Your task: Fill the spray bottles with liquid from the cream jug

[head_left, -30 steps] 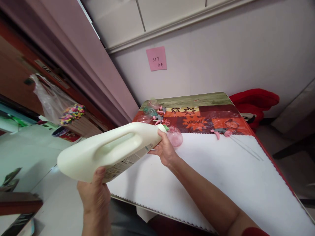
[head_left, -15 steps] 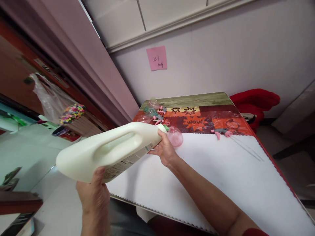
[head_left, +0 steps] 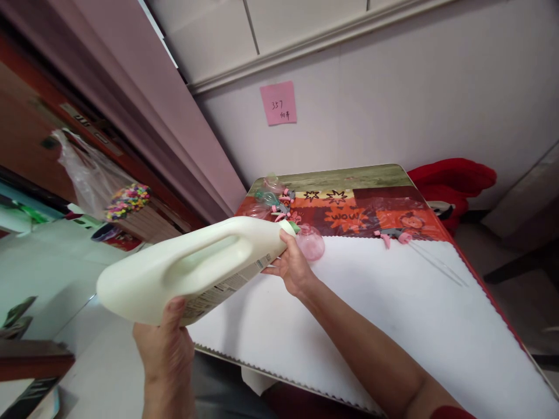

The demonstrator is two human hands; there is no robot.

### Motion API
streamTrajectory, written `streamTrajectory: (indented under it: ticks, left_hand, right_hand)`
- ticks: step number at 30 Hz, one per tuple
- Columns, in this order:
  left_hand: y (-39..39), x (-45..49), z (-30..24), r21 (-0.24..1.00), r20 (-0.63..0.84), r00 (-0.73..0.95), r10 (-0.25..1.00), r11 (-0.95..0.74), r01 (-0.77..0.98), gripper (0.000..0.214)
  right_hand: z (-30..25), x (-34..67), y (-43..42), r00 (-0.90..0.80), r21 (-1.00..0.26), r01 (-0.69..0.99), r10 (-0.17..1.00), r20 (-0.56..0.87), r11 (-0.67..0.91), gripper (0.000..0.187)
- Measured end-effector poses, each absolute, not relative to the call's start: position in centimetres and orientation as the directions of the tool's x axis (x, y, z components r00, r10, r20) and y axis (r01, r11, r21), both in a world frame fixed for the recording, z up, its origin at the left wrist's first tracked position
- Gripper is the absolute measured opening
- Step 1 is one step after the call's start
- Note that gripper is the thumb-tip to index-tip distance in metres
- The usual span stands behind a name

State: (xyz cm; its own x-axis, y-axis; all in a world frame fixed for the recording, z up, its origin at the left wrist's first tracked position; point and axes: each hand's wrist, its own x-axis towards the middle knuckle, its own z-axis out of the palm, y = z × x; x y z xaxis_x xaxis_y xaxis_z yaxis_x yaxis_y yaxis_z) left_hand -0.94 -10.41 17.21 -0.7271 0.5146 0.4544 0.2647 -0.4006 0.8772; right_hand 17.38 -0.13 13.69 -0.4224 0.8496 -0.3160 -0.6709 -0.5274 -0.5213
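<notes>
A large pale-cream jug (head_left: 140,279) with a moulded handle hangs tilted over the table's left side, its mouth lower-lying toward the right. My left hand (head_left: 166,349) supports it near the base, thumb on the side. Around its neck, the fingers of my right hand (head_left: 293,265) are closed. The jug's green spout (head_left: 295,227) is at the opening of a round pink transparent bottle (head_left: 312,244) standing on the table; whether they touch I cannot tell. Liquid flow is not visible. To the right lies a pink-and-grey spray head (head_left: 393,234) with a thin clear tube.
Clear spray bottles (head_left: 266,201) with pink-and-grey heads lie at the table's back left. A white mat (head_left: 371,314) with a scalloped edge covers the front, over a patterned red cloth (head_left: 349,203). A plastic bag (head_left: 82,169) hangs at left. A pink note (head_left: 278,103) is on the wall.
The jug's base end and my left hand have shifted very slightly left. My right hand and the pink bottle stay almost where they were.
</notes>
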Motion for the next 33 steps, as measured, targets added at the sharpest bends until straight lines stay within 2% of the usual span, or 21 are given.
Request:
streamTrajectory:
  ticks: [16,33]
  left_hand:
    - [-10.51,-1.06,17.16,0.875,0.461,-0.725,0.511,-0.4,0.274,0.065]
    - [-10.3,-1.16,16.72,0.882,0.445,-0.739,0.505,-0.392,0.263,0.055]
  right_hand:
    - [13.47,17.29,-0.13,-0.429,-0.52,-0.676,0.852,-0.3,-0.523,0.046]
    - [13.66,17.35,-0.16,-0.404,-0.56,-0.662,0.866,-0.293,-0.498,0.05]
